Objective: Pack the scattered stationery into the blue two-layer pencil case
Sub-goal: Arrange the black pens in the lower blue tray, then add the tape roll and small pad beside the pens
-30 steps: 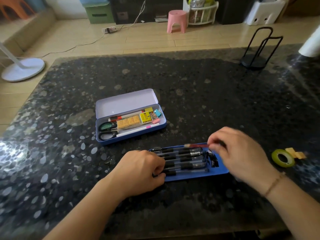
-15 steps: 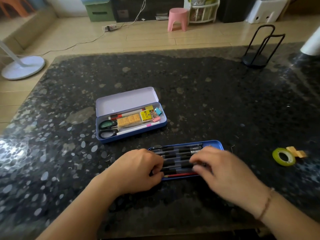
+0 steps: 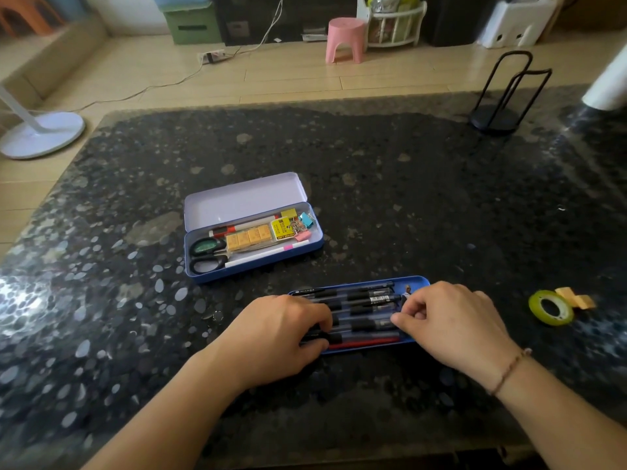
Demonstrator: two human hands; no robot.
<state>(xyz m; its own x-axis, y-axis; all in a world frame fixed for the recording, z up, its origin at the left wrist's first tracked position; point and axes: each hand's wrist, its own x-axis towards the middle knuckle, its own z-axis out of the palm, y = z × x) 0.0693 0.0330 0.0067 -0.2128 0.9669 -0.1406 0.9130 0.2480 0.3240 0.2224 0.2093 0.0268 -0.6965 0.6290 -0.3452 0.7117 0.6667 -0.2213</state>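
A: Where's the tray?
B: The tray [image 3: 415, 283] lies near the table's [image 3: 373, 171] front edge, pens [image 3: 363, 301] side by side in it, a red pencil [image 3: 366, 342] along its near rim.
A: And the hands?
B: Left hand [image 3: 274, 337] curls its fingers on the pens' left ends; right hand [image 3: 454, 329] curls over the right end. The open case [image 3: 251, 228] sits behind; tape [image 3: 550, 307] lies to the right.
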